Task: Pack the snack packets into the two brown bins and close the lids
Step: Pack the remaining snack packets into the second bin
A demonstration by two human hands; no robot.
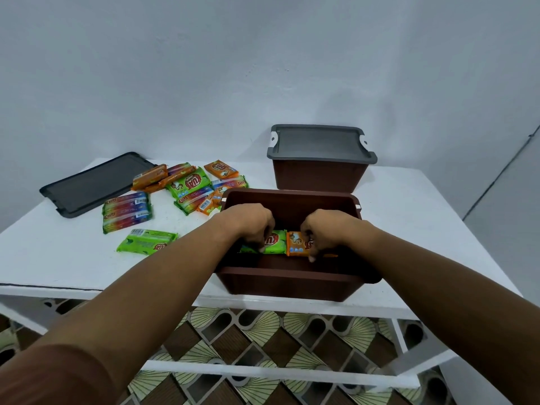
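Your left grip (pixel 248 226) curls round a green packet (pixel 276 242) and your right grip (pixel 327 232) pinches an orange packet (pixel 296 244), both low inside the open brown bin (pixel 292 273) at the near edge of the bench (pixel 423 214). More packets (pixel 190 185) lie loose to its left; the far bin (pixel 318 176) is lidded.

Centre frame: open brown bin (pixel 292 283) on white table (pixel 423 214). Both hands are inside it. Left hand (pixel 248 223) grips green packet (pixel 276 242); right hand (pixel 327 229) grips orange packet (pixel 296 244), and the two packets touch. Upper centre: second brown bin (pixel 318 175), grey lid (pixel 320 141) on. Left of centre: loose packets (pixel 190 185), with a loose dark lid (pixel 93 182) beside them.
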